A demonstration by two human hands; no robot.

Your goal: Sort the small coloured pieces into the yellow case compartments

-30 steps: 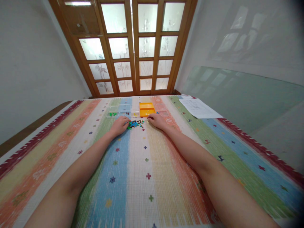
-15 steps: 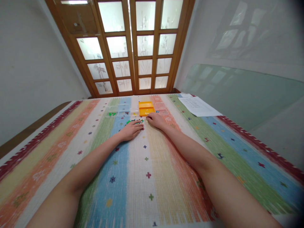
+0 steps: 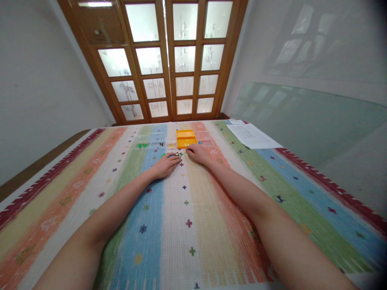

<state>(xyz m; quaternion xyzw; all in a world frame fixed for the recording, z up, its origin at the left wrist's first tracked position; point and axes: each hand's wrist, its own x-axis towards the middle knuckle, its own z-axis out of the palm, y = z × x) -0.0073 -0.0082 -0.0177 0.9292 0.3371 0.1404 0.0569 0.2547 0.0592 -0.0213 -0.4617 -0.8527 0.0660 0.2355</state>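
"Starting nearest us, on the striped cloth (image 3: 178, 249), how do our hands lie?"

"Our left hand (image 3: 167, 164) rests palm down over the near side of the small coloured pieces (image 3: 179, 154), fingers stretched out and slightly fanned. A low, light palm seems best here, so that nothing skids off across the cloth."

"And our right hand (image 3: 198, 153)?"

"It sits just right of the pieces, fingers curled towards the thumb. (We cannot tell whether they pinch anything; it is too small to see.) We do well to handle one piece at a time, with a loose wrist."

"What lies beyond?"

"The open yellow case (image 3: 186, 133) is just past our right fingers, between a clear left tray (image 3: 155, 146) holding green bits (image 3: 142, 145) and a clear right tray (image 3: 208, 143). Let's avoid knocking their walls. The printed sheet (image 3: 255, 137) lies well apart, farther right."
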